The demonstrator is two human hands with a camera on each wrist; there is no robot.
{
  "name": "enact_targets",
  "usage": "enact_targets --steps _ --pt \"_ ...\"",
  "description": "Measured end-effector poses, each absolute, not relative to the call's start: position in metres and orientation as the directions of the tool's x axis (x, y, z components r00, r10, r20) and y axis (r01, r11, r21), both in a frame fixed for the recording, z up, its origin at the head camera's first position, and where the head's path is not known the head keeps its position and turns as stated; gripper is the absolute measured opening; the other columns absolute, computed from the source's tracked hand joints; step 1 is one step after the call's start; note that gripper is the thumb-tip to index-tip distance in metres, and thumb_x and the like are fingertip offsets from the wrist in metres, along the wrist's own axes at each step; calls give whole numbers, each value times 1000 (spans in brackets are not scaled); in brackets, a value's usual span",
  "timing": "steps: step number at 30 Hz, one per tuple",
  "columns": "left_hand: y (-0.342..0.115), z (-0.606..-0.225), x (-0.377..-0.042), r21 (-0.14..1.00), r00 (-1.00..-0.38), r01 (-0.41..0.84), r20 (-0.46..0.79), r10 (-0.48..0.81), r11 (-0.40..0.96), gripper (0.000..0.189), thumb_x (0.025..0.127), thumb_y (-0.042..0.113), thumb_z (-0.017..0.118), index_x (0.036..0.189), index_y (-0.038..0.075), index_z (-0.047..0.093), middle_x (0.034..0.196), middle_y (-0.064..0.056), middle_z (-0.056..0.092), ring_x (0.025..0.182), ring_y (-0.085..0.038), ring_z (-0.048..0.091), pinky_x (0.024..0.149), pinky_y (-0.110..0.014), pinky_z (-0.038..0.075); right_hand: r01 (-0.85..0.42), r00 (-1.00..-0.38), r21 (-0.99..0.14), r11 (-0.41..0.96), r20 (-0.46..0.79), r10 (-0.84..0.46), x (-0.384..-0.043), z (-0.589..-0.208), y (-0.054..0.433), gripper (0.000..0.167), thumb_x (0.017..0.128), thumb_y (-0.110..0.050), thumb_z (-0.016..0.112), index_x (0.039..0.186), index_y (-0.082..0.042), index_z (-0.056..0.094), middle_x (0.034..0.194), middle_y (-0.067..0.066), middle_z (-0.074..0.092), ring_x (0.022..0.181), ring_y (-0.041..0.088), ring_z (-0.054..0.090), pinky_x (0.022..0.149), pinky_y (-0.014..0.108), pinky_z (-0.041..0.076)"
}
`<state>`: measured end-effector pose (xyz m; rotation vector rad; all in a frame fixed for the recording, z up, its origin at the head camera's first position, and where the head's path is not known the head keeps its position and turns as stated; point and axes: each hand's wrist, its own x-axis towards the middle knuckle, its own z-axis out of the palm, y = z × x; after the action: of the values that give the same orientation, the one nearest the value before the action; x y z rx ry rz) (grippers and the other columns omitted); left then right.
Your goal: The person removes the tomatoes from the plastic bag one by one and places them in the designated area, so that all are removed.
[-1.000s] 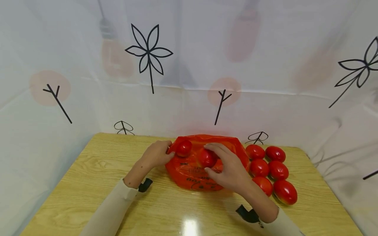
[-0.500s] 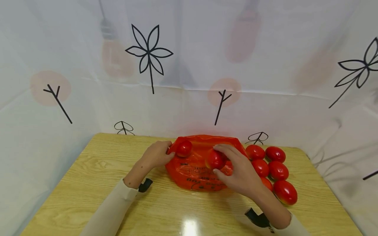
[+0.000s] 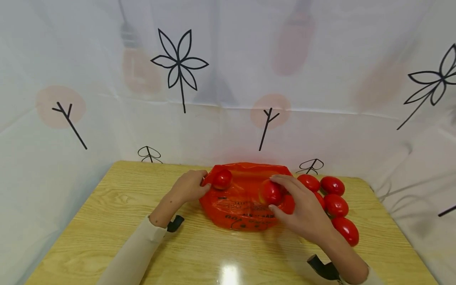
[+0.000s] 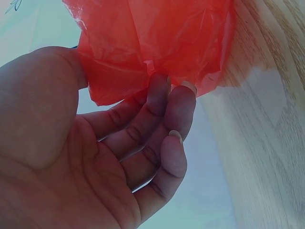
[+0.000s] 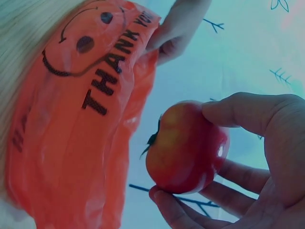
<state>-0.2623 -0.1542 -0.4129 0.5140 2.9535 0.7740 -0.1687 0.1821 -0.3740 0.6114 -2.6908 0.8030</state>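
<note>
My left hand [image 3: 189, 188] pinches the left edge of a red plastic bag [image 3: 246, 221], its mouth spread wide on the table. In the left wrist view the fingers [image 4: 178, 112] curl at the crumpled plastic. A red tomato [image 3: 222, 179] lies inside the bag near that hand. My right hand [image 3: 303, 215] grips another tomato [image 3: 270, 193] between thumb and fingertips, over the bag's right side. The right wrist view has this tomato [image 5: 186, 148] outside the bag's mouth, yellowish on one side with a green leafy top.
Several more red tomatoes [image 3: 336, 206] stand in two rows on the wooden table [image 3: 135, 194], right of the bag; my right hand partly covers some. A white cloth [image 3: 228, 79] with plant drawings hangs behind and beside the table. Black straps [image 3: 175, 224] circle the wrists.
My right hand has carried its tomato rightward across the bag, toward the rows of tomatoes. My left hand stays at the bag's left edge, and the tomato inside has not moved.
</note>
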Motion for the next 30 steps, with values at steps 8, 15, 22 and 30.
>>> enact_targets --steps 8,15,22,30 --pt "-155 -412 -262 484 -943 305 35 330 820 12 98 19 71 101 8 66 76 -1 61 64 -18 55 56 -29 47 -428 -893 -458 779 348 -286 -161 -370 196 72 83 -16 90 148 -19 57 150 7 58 134 36 56 94 63 57" --pt "-155 -413 -263 480 -941 313 38 337 819 12 98 18 71 101 8 66 76 -1 60 64 -18 54 56 -29 46 -434 -881 -438 787 390 -269 -158 -372 210 73 82 -17 91 146 -16 58 146 10 60 127 36 61 88 60 60" --pt "-154 -412 -262 479 -941 312 38 336 821 13 98 19 71 102 8 67 77 -1 61 65 -18 55 57 -30 46 -454 -858 -412 790 441 -263 -159 -375 226 73 78 -12 93 144 -14 59 140 8 63 120 34 63 85 61 60" --pt "-154 -413 -262 479 -943 307 35 332 822 13 98 19 72 103 7 67 77 -1 62 65 -18 55 57 -30 47 -437 -868 -446 781 436 -237 -157 -374 246 73 81 -14 92 146 -16 59 139 8 62 114 29 62 78 24 59"
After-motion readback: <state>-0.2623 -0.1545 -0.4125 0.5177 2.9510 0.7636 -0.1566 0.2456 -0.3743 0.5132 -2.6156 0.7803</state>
